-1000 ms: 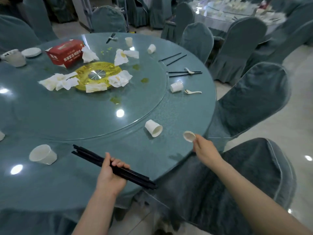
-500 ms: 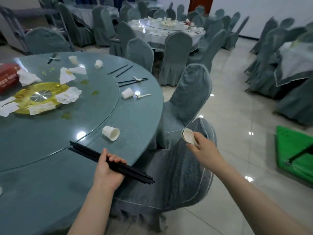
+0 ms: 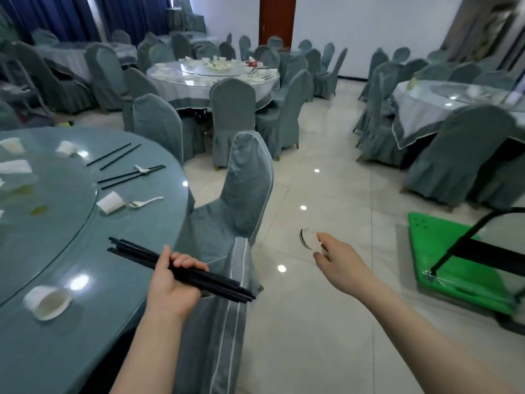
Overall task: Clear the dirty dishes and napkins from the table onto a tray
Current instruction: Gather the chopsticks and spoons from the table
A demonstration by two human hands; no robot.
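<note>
My left hand (image 3: 174,282) grips a bundle of black chopsticks (image 3: 133,251) over the near edge of the round teal table (image 3: 93,282). My right hand (image 3: 338,258) pinches a small white dish (image 3: 308,238) out over the tiled floor, well right of the table. White paper cups lie tipped on the table: one near the front (image 3: 47,302), one by a white spoon (image 3: 109,202). More black chopsticks (image 3: 132,176) and crumpled napkins (image 3: 14,167) lie further back on the table.
Two covered chairs (image 3: 227,211) stand between the table and the floor aisle. A green flat cart (image 3: 443,251) with a black handle sits on the floor at right. Other laid tables (image 3: 213,78) with chairs fill the room behind.
The view has swung right, away from the table. My right hand has carried the small dish off the table edge and out over the floor. My left hand keeps the chopsticks.
</note>
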